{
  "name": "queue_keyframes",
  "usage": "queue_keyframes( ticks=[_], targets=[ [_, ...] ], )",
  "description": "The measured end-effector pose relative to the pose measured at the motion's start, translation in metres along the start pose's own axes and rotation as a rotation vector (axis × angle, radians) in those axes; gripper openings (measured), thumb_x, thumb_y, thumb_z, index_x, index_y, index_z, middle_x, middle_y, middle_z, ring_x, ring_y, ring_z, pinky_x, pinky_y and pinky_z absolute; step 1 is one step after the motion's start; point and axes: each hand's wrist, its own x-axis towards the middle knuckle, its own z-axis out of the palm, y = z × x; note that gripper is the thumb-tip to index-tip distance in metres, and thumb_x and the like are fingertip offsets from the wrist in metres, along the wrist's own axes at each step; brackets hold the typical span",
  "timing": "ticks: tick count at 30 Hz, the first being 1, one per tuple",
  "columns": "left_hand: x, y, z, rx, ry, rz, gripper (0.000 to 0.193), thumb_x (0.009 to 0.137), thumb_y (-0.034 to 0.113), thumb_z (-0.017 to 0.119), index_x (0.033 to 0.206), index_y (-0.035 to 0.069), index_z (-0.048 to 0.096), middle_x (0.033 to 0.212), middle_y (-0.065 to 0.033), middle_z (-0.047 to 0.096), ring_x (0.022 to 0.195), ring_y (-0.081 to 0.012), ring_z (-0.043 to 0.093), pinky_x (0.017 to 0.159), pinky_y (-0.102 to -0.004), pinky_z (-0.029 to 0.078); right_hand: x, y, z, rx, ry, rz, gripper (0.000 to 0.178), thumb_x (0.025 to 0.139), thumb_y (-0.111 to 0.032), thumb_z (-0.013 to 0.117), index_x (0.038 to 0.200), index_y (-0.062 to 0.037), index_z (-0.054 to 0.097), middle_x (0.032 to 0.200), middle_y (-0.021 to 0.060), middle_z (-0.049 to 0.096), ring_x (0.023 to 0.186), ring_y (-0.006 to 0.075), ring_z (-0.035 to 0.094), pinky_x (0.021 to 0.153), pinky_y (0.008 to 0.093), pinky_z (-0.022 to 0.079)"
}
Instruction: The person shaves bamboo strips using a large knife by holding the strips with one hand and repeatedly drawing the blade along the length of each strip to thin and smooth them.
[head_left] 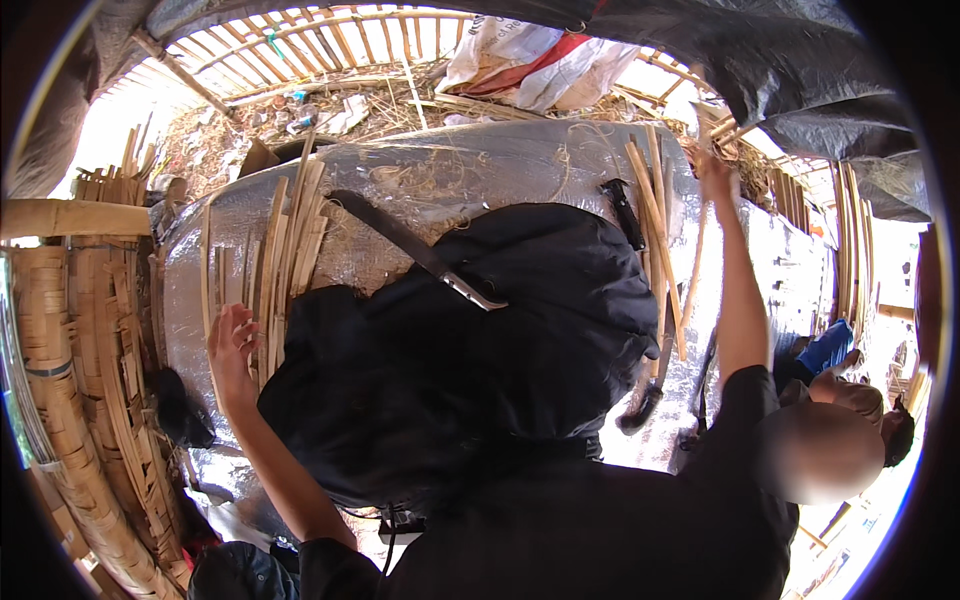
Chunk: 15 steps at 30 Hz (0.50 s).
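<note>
My left hand [234, 342] is at the left, its fingers loosely bent and apart, beside a group of upright bamboo strips [283, 262]. No object shows in its grasp. Far off to the right, my right arm is stretched out. The right hand [714, 172] is closed, and a thin bamboo strip [696, 265] runs down from it; its fingers are partly blurred. A long dark machete [395, 232], with a riveted pale end, lies slanting over the black cloth [480, 360] across my lap.
Silvery sheeting [400, 160] spreads over the ground ahead. More bamboo strips [655, 210] and a black strap-like object [624, 215] lie right of the cloth. Rolled woven bamboo [50, 340] stands at the left. Another person [850, 395] sits close at the right. A dark tarp [780, 70] hangs overhead.
</note>
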Motion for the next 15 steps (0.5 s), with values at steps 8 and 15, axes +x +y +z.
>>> queue_keyframes(
  ticks=[8, 15],
  targets=[
    [0.002, 0.003, -0.023, 0.275, -0.018, 0.097, 0.042, 0.100, 0.047, 0.059, 0.119, 0.010, 0.067, 0.113, -0.0025, 0.068, 0.097, -0.0142, 0.062, 0.079, -0.0308, 0.047, -0.109, -0.065, 0.040, 0.182, -0.323, 0.268, 0.030, 0.097, -0.030, 0.058, 0.105, -0.0063, 0.074, 0.105, 0.0200, 0.073, 0.103, 0.0362, 0.070, 0.088, 0.0443, 0.054],
    [0.040, -0.060, -0.070, 0.856, -0.015, 0.180, 0.049, 0.095, 0.041, 0.065, 0.127, 0.004, 0.065, 0.123, -0.0141, 0.069, 0.110, -0.0252, 0.065, 0.091, -0.0358, 0.050, -0.131, -0.404, -0.054, 0.523, -0.338, -0.054, 0.022, 0.095, -0.031, 0.065, 0.101, -0.0100, 0.071, 0.095, 0.0146, 0.074, 0.089, 0.0318, 0.073, 0.078, 0.0444, 0.056]
  ],
)
